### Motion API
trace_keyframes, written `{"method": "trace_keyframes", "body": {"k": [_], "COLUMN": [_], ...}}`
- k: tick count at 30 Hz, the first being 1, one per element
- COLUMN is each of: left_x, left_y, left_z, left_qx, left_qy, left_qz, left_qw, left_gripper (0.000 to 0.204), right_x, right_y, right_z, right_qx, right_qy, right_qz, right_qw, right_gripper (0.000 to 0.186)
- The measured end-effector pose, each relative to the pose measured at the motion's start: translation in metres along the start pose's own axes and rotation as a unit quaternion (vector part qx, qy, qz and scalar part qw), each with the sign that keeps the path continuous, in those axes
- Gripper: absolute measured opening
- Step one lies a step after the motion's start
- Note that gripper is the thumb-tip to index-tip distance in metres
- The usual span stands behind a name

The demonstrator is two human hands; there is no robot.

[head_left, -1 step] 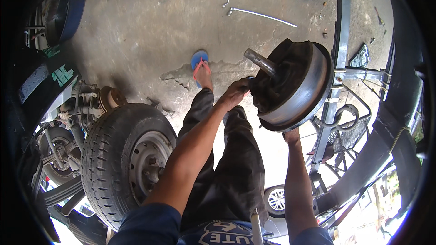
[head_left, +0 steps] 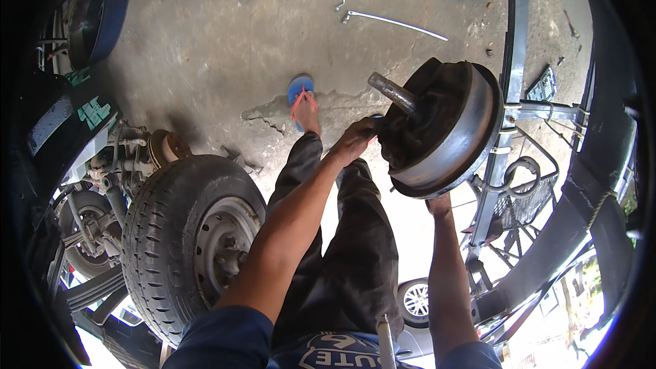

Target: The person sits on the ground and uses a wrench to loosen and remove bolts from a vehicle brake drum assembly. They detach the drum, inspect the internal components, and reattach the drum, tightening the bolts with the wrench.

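Two bare hands bore one heavy-looking drum assembly point(head_left: 454, 133), up at the right of the person's legs, its thick stub shaft point(head_left: 393, 93) pointing up and to the left; the left hand point(head_left: 354, 142) was closed on the near left edge, beside the hub side; the right hand point(head_left: 439, 203) was at the underside of the lower rim, its fingers hidden behind the metal, so how far they were curled I could not tell.

Holding such a piece well, I judged, called for most of the load on the hand beneath, with the left one steadying the tilt; the weight probably sat off-centre because of the shaft, so a level, unhurried turn of the whole body seemed safer than a twist of the wrists; elbows drawn in closer would likely have eased the strain.

Clearance mattered too; the upright metal post point(head_left: 514, 48) showed just beside the drum's right rim, though whether they touched could not be told, and fingers between the two could have been pinched; the concrete floor point(head_left: 225, 61) was cracked near the left foot, which wore only a blue flip-flop point(head_left: 298, 86), so short, flat steps and toes clear of the load looked wise.
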State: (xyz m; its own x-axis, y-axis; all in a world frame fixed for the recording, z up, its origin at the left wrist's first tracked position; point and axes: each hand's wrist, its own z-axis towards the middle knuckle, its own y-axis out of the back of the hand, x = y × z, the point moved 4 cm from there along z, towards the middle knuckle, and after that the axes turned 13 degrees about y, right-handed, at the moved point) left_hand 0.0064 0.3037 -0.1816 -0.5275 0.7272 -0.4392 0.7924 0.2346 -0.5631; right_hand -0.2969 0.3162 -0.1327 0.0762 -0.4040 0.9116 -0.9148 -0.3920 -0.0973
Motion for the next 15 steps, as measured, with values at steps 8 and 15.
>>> {"method": "trace_keyframes", "body": {"k": [8, 15], "left_x": [-0.008, -0.007], "left_y": [-0.011, -0.008], "left_z": [-0.005, 0.012], "left_qx": [-0.108, -0.063], "left_qy": [-0.085, -0.124], "left_qz": [0.246, 0.251], "left_qw": [0.959, 0.958], "left_gripper": [0.035, 0.038], "right_x": [-0.012, -0.025], "right_y": [-0.006, 0.012], "right_z": [-0.01, -0.019], "right_qx": [-0.002, 0.079], "right_qy": [0.019, 0.103], "right_qz": [-0.081, -0.348], "right_qw": [0.997, 0.929], "right_gripper": [0.065, 0.053]}}
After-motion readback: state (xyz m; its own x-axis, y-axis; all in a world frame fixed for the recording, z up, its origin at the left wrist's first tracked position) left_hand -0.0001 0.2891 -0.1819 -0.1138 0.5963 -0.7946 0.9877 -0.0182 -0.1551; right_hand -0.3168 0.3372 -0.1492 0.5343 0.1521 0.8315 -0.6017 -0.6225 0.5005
